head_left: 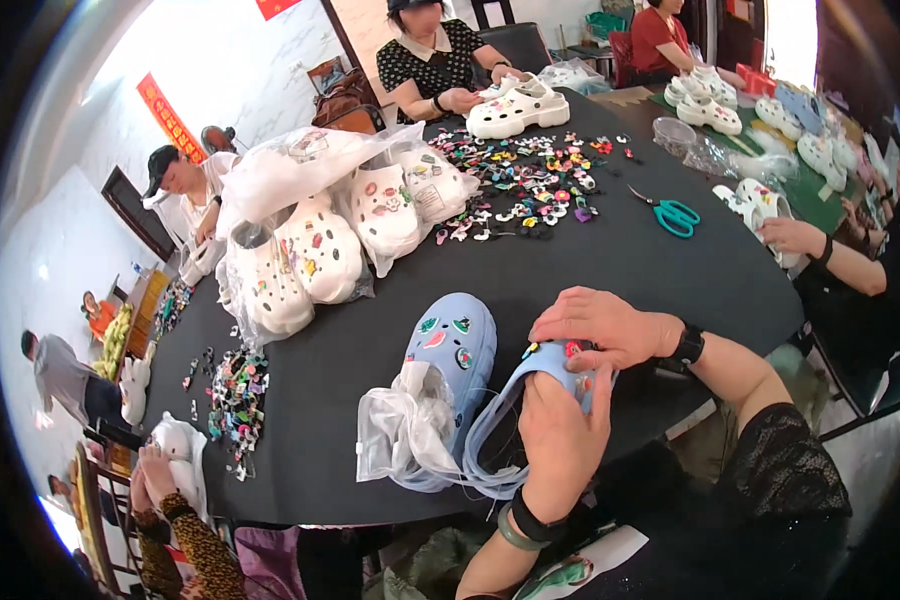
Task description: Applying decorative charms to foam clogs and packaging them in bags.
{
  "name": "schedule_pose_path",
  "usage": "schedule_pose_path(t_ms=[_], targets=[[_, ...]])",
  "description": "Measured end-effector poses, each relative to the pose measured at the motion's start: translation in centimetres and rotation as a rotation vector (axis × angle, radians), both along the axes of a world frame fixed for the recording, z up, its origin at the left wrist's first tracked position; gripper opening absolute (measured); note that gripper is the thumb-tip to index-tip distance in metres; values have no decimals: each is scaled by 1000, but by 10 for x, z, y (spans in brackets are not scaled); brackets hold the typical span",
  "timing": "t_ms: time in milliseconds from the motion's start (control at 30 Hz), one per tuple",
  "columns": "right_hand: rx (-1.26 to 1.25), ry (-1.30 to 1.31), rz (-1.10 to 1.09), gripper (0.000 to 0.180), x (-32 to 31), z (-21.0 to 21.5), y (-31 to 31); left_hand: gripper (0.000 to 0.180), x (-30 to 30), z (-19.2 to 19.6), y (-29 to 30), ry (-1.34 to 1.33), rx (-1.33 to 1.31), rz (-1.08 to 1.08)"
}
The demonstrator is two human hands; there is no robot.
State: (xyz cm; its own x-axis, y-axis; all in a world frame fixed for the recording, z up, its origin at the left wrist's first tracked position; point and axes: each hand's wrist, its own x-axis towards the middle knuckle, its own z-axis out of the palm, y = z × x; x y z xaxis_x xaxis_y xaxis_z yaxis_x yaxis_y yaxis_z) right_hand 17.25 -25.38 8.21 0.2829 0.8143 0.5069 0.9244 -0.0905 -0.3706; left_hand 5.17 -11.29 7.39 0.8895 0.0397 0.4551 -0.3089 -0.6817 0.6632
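At the near table edge, the left hand (560,435) grips a light-blue clog (540,375) while the right hand (600,325) pinches a charm (573,348) on it. An off-centre push could pop that charm loose.

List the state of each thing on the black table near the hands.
Left hand: gripping blue clog.
Right hand: fingertips on clog's toe.
Blue clog: held, charms fitted.
Second blue clog: lying flat, half in plastic bag.
Scissors: closed, lying flat.
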Motion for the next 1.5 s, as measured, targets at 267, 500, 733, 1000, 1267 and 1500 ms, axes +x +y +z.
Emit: schedule_pose_path(t_ms=[267,500,733,1000,1267,1500], targets=[[38,-75,-17,38,3,-14,-1,34,2,2,-6,8,-65,64],[82,15,-43,36,8,-18,-1,32,-27,32,6,39,539,142],[101,48,-41,37,8,-18,-1,37,-113,141,-58,-106,595,-442],[34,63,-105,36,1,-13,-10,31,-142,97,-73,-562,-54,-805],[-16,151,-172,35,2,-23,4,35,-191,99,13,-360,282,-88],[-91,173,-206,37,30,-36,-25,31,-129,91,79,-185,356,180]])
